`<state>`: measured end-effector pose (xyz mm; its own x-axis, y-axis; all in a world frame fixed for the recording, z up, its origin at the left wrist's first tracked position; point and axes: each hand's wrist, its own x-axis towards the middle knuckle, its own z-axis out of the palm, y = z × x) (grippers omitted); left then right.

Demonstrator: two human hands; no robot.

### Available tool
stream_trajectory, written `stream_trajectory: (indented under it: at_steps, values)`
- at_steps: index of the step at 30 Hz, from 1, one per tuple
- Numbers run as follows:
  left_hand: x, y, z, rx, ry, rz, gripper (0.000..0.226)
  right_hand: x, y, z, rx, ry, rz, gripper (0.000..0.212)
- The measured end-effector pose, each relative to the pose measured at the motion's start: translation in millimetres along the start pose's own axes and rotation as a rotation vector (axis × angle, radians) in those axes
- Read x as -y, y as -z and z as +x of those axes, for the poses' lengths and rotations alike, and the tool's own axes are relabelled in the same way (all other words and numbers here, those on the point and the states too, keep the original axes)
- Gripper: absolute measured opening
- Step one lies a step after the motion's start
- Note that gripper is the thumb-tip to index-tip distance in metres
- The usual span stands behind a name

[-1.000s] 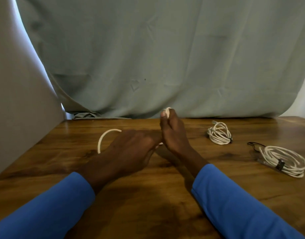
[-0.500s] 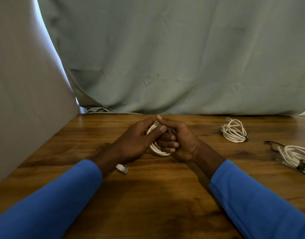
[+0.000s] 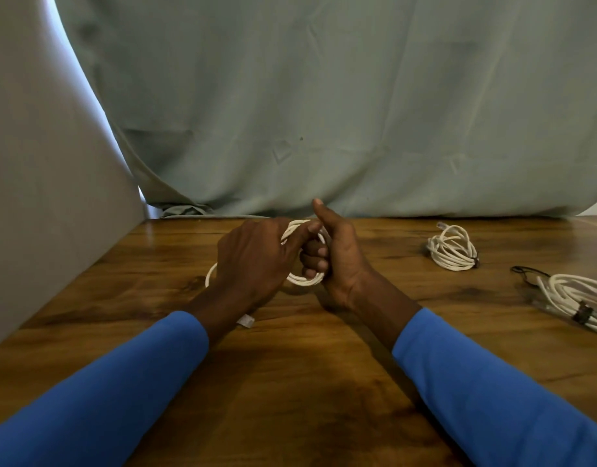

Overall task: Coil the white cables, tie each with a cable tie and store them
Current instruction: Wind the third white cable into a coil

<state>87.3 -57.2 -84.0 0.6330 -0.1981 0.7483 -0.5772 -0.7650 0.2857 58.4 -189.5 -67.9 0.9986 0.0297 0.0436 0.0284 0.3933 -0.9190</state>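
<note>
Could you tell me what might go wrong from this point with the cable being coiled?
The coil has no tie yet; only the right hand, fingers hooked through it, holds the loops together, so they may spring apart if that grip eases.
The plug end lies on the table by the wrist of the left hand and could snag on the sleeve during the last turns.

Most of the coil (image 3: 304, 281) covered by left hand (image 3: 253, 264) and right hand (image 3: 341, 261), plug (image 3: 246, 321) nearer than coil half under wrist, bundle (image 3: 573, 291) far right of coil cropped at frame edge.
</note>
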Motion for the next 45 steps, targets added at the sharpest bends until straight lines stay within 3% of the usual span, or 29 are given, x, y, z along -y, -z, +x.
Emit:
stream_trajectory:
  at_steps: [5, 9, 12, 16, 21, 28, 34, 40, 43, 45]
  values:
    - [5, 3, 4, 0.071, -0.105, -0.102, 0.074, 0, 1, -5, -0.137, 0.155, -0.281, 0.052]
    - [30, 17, 12, 0.133, -0.355, 0.006, 0.052, 2, 5, -6, -0.083, 0.077, -0.283, 0.048]
    - [45, 31, 17, 0.041, -0.456, 0.07, 0.047, 2, 4, -6, -0.007, -0.021, -0.311, 0.054]
    - [44, 36, 18, -0.073, -0.352, -0.083, 0.034, 0, 1, -7, 0.047, -0.023, -0.476, 0.068]
    - [41, 27, 13, -0.069, -0.184, -0.29, 0.025, 2, 1, -3, 0.091, -0.045, -0.316, 0.057]
    - [31, 18, 9, 0.035, -0.149, -0.428, 0.004, 6, 11, 6, 0.099, -0.074, 0.084, 0.052]
    - [18, 0, -7, 0.333, 0.054, -0.55, 0.044, 19, 34, 18, -0.095, 0.065, 0.408, 0.049]
    - [-3, -4, -16, 0.311, -0.293, -0.324, 0.041, 20, 42, 23, -0.244, 0.159, 0.524, 0.05]
    - [-6, -2, -17, 0.292, -0.389, -0.319, 0.032, 19, 41, 24, -0.257, 0.152, 0.557, 0.049]
    - [-7, -1, -18, 0.289, -0.415, -0.355, 0.037, 19, 39, 21, -0.256, 0.14, 0.561, 0.048]
